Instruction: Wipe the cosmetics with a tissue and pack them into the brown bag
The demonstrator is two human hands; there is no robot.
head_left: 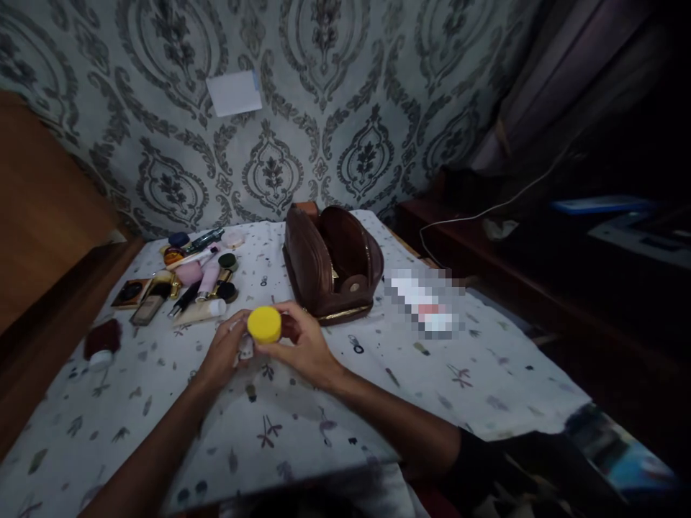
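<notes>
Between my two hands, just in front of the bag, is a container with a round yellow cap [264, 325] facing up towards me. My right hand [305, 345] curls around its right side, with the thumb below and the index finger above the cap. My left hand [227, 349] grips from the left, where a bit of clear or whitish material shows by the fingers. The rest of the container is hidden. Close behind stands a brown leather toiletry bag [307, 259], unzipped and gaping at the top; its inside is dark.
Several cosmetics, among them a pink tube [208, 280], a cream tube [199, 312] and a foundation bottle [151, 306], lie at the left. A dark red bottle [102, 342] lies nearer. Right of the bag is a blurred-out item [426, 306] on the patterned cloth [378, 403].
</notes>
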